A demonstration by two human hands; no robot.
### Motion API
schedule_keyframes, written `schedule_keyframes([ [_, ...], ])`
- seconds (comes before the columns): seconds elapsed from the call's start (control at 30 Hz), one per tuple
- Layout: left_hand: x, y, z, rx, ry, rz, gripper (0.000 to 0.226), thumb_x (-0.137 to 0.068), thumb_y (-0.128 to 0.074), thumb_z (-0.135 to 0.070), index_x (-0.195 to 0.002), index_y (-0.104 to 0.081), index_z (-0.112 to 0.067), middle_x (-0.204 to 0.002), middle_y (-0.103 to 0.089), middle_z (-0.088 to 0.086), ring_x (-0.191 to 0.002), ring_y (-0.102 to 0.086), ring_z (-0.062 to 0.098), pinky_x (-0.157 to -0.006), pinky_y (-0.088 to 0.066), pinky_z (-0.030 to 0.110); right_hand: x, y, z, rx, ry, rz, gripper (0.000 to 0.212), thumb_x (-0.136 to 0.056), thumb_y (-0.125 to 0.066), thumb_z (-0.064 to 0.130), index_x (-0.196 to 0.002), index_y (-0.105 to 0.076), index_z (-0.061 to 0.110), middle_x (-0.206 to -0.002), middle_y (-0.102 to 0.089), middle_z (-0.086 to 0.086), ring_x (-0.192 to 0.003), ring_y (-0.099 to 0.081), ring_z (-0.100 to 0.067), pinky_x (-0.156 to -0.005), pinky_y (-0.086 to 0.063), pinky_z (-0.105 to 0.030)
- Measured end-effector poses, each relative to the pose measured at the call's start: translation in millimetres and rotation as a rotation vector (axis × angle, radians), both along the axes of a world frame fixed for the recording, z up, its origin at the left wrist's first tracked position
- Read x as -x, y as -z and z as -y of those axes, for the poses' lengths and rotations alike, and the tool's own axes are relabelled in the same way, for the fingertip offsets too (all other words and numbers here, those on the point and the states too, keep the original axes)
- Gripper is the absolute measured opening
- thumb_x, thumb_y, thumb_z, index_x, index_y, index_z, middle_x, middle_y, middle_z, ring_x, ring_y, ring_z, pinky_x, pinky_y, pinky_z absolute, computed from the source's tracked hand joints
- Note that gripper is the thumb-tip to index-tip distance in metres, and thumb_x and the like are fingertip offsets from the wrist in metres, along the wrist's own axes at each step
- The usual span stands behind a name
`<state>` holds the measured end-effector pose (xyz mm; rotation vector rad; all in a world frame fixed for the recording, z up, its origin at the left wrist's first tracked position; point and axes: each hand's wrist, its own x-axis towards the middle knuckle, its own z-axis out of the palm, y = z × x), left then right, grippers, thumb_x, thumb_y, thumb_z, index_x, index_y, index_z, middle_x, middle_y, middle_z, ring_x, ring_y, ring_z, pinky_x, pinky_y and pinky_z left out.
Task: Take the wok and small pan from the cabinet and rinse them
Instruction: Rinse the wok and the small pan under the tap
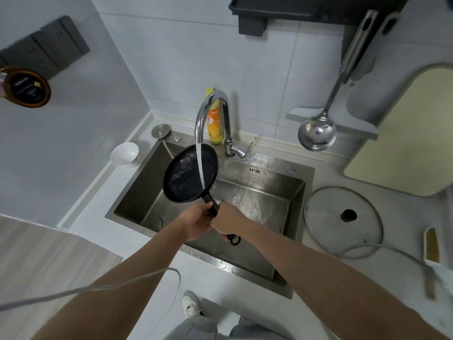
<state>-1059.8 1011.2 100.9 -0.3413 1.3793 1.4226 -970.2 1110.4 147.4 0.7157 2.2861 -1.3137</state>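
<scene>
A: Room over the sink (259,190)?
B: I see the basin's right half open. Small pan (190,174) and faucet (213,119) block back-left.
A: Counter?
B: Glass lid (343,222) fills the right side; bowl (124,153) sits on the left corner.

Stainless steel sink (259,190) set in a pale counter, its near rim wet. Chrome faucet (215,114) at the far rim, water running. 1 yellow detergent bottle (215,123) upright just behind the faucet. 1 white bowl (124,153) on the counter left of the sink, beside a round metal cap (160,131). 1 glass lid (343,220) with a dark knob lies flat right of the sink. 1 cream cutting board (407,141) leans at the far right. 1 steel ladle (318,133) hangs on the tiled wall. Dark socket panel (46,52) on the left wall.
</scene>
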Motion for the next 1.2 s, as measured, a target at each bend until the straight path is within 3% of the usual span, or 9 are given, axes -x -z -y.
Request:
schedule_keyframes([
  [0.13, -2.1, 6.0, -2.6, -0.002, 0.012, 0.007, 0.023, -0.102, -0.043, -0.014, -0.096, -0.064, -0.006, -0.073, -0.071, 0.007, -0.073, -0.058, 0.020, -0.068, -0.046, 0.031, -4.4, 1.5, -1.7, -0.179, -0.070, -0.046, 0.019, -0.085, -0.049, 0.014, -0.101, -0.059, 0.011, -0.075, -0.060, -0.001, -0.072, -0.064, -0.024, -0.047, -0.038, -0.023],
  [0.23, -4.6, 11.2, -5.8, 0.035, 0.053, -0.052, 0.020, -0.097, -0.057, -0.021, -0.103, -0.068, -0.005, -0.078, -0.073, 0.008, -0.069, -0.064, 0.020, -0.061, -0.051, 0.030, -7.5, 0.8, 3.1, -0.289, -0.083, -0.048, 0.037, -0.091, -0.050, 0.020, -0.126, -0.057, 0.010, -0.110, -0.067, -0.010, -0.100, -0.065, -0.031, -0.070, -0.048, -0.031],
  [0.37, -5.7, 12.2, -9.9, 0.041, 0.033, -0.059, 0.032, -0.094, -0.062, -0.023, -0.116, -0.067, 0.000, -0.105, -0.071, 0.016, -0.090, -0.066, 0.025, -0.075, -0.053, 0.035, -4.5, -2.2, 8.8, -0.344, -0.079, -0.043, 0.041, -0.096, -0.048, 0.022, -0.135, -0.054, 0.009, -0.126, -0.063, -0.010, -0.111, -0.063, -0.029, -0.083, -0.044, -0.030],
  [0.43, -2.1, 9.8, -7.1, 0.015, 0.015, -0.025, 0.026, -0.101, -0.051, -0.024, -0.113, -0.065, -0.005, -0.097, -0.073, 0.010, -0.084, -0.066, 0.022, -0.072, -0.051, 0.033, 1.6, -6.8, 8.5, -0.245, -0.031, -0.002, 0.039, -0.094, -0.047, 0.024, -0.129, -0.055, 0.009, -0.119, -0.066, -0.011, -0.100, -0.066, -0.029, -0.083, -0.052, -0.031],
  [0.5, 1.0, 8.5, -3.6, -0.001, -0.002, -0.001, 0.033, -0.103, -0.044, -0.025, -0.124, -0.059, -0.004, -0.108, -0.068, 0.014, -0.089, -0.063, 0.025, -0.072, -0.049, 0.037, 6.7, -11.0, 6.6, -0.085, 0.044, 0.049, 0.034, -0.092, -0.046, 0.022, -0.122, -0.053, 0.007, -0.095, -0.068, -0.014, -0.067, -0.066, -0.025, -0.057, -0.056, -0.028],
  [0.57, 1.3, 7.4, -1.2, -0.016, -0.006, -0.002, 0.039, -0.103, -0.042, -0.025, -0.133, -0.052, -0.002, -0.118, -0.060, 0.020, -0.093, -0.060, 0.029, -0.071, -0.049, 0.039, 8.6, -15.3, 6.7, 0.001, 0.093, 0.089, 0.034, -0.092, -0.045, 0.017, -0.124, -0.052, 0.006, -0.076, -0.062, -0.011, -0.047, -0.057, -0.020, -0.039, -0.044, -0.019],
  [0.8, -12.6, 15.3, -4.0, -0.021, 0.061, 0.010, 0.043, -0.101, -0.048, -0.029, -0.133, -0.054, -0.002, -0.117, -0.064, 0.020, -0.101, -0.058, 0.032, -0.076, -0.049, 0.041, -7.0, -8.9, 8.2, 0.064, 0.173, 0.097, 0.048, -0.089, -0.047, 0.022, -0.135, -0.044, 0.011, -0.102, -0.065, -0.012, -0.057, -0.062, -0.023, -0.044, -0.050, -0.026],
  [1.03, -27.0, 23.7, -15.3, 0.038, 0.055, 0.027, 0.040, -0.096, -0.060, -0.027, -0.128, -0.057, -0.003, -0.108, -0.064, 0.015, -0.096, -0.055, 0.029, -0.076, -0.045, 0.037, -25.0, -7.7, -3.0, 0.027, 0.130, 0.124, 0.037, -0.091, -0.049, 0.018, -0.125, -0.057, 0.005, -0.086, -0.065, -0.011, -0.044, -0.058, -0.020, -0.040, -0.046, -0.023],
  [1.2, -27.3, 19.8, -14.7, 0.056, 0.042, 0.024, 0.038, -0.094, -0.063, -0.026, -0.126, -0.059, -0.006, -0.112, -0.066, 0.012, -0.089, -0.057, 0.023, -0.071, -0.047, 0.031, -26.7, -7.4, -6.7, 0.099, 0.142, 0.091, 0.019, -0.090, -0.055, 0.014, -0.107, -0.060, 0.007, -0.076, -0.061, -0.009, -0.049, -0.059, -0.021, -0.050, -0.056, -0.031],
])
